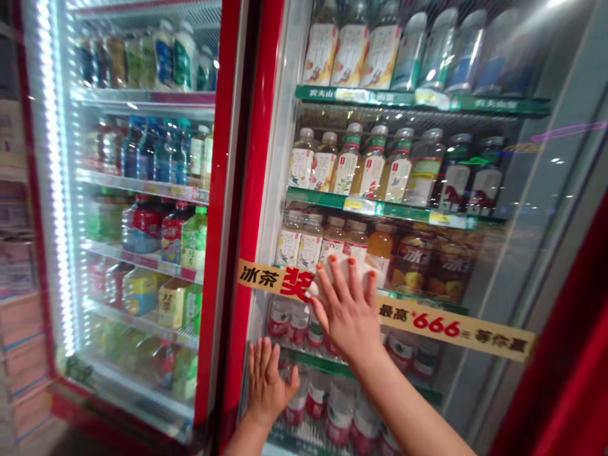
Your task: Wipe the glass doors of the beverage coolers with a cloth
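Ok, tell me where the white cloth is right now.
In the head view, the white cloth is just right of centre, under the right hand, by the tan strip and left of its red 666.

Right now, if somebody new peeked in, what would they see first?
Probably the right hand, mid-picture, spread over something white against the glass door, with the left hand lower, to its left. Then the tan banner with its red 666 across that door, and the bright light strip down the left fridge.
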`<state>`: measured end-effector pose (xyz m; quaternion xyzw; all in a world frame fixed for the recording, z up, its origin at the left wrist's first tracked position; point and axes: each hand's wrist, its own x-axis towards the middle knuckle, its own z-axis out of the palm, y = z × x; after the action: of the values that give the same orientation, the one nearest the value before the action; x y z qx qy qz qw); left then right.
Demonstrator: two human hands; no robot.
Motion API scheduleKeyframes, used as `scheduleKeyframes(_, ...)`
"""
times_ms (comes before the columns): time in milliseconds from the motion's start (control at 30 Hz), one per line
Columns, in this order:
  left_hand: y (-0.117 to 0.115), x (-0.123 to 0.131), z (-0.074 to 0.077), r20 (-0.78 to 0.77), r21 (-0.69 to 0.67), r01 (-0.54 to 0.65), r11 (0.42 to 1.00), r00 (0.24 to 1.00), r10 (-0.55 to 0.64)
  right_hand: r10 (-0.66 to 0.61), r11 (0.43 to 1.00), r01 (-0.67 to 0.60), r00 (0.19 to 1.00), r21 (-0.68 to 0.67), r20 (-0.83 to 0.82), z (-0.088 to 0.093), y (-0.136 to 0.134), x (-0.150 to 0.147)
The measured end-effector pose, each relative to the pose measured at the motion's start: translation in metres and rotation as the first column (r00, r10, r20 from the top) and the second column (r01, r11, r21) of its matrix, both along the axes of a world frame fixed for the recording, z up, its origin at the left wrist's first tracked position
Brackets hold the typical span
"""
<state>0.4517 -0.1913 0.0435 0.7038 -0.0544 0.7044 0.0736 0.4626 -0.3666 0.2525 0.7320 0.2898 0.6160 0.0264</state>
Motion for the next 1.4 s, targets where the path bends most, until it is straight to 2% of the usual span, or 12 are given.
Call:
scheduleKeyframes(67, 0.001, -0.001, 0.0, 0.013, 0.005, 0.005, 1.0, 1.0, -0.005, 0.098, 0.975, -0.092, 0.995, -0.204, 0.017, -0.007, 0.023, 0.003)
scheduleKeyframes(200, 0.002, -0.004, -0.001, 0.002, -0.008, 0.019, 1.0, 1.0, -0.019, 0.255, 0.772, -0.237, 0.965, -0.59, -0.054, -0.027, 0.023, 0.006)
scheduleKeyframes(400, 0.002, -0.004, -0.002, -0.011, 0.003, 0.023, 1.0, 1.0, -0.023, 0.145, 0.929, -0.168, 0.985, -0.329, -0.094, -0.004, 0.034, 0.007)
scheduleKeyframes(533, 0.004, -0.005, -0.001, 0.031, 0.07, 0.034, 0.997, 0.999, -0.036, 0.178, 0.856, -0.172, 0.983, -0.487, -0.034, -0.05, 0.065, 0.006)
scheduleKeyframes(633, 0.005, -0.007, 0.002, 0.041, 0.107, 0.05, 0.993, 0.998, -0.054, 0.181, 0.794, -0.159, 0.983, -0.587, -0.021, -0.088, 0.03, 0.001)
scheduleKeyframes(733, 0.004, -0.009, 0.008, 0.001, 0.112, 0.052, 0.992, 0.999, -0.053, 0.049, 0.917, -0.044, 0.999, -0.396, 0.003, -0.078, -0.05, -0.003)
scheduleKeyframes(800, 0.002, -0.01, 0.014, -0.06, 0.111, 0.06, 0.992, 0.997, -0.054, -0.091, 0.994, 0.09, 0.996, -0.062, -0.016, -0.048, -0.098, -0.002)
scheduleKeyframes(933, -0.001, -0.009, 0.019, -0.117, 0.089, 0.108, 0.99, 0.988, -0.097, -0.2, 0.871, 0.212, 0.977, 0.443, -0.074, -0.02, -0.123, 0.0)
scheduleKeyframes(1100, 0.003, -0.015, 0.017, -0.125, 0.046, 0.162, 0.986, 0.98, -0.155, -0.104, 0.993, 0.105, 0.994, -0.055, 0.029, -0.102, -0.114, -0.01)
scheduleKeyframes(1167, 0.007, -0.021, 0.025, -0.127, 0.087, 0.165, 0.983, 0.98, -0.153, -0.148, 0.987, 0.149, 0.989, -0.056, 0.031, -0.121, -0.14, -0.008)
scheduleKeyframes(1300, 0.002, -0.028, 0.067, -0.031, 0.112, 0.119, 0.987, 0.993, -0.116, -0.284, 0.826, 0.312, 0.95, 0.469, -0.133, -0.089, -0.184, 0.005)
scheduleKeyframes(1400, -0.018, -0.02, 0.104, -0.022, 0.008, 0.139, 0.99, 0.99, -0.139, -0.264, 0.828, 0.291, 0.957, 0.479, -0.124, -0.065, -0.159, 0.005)
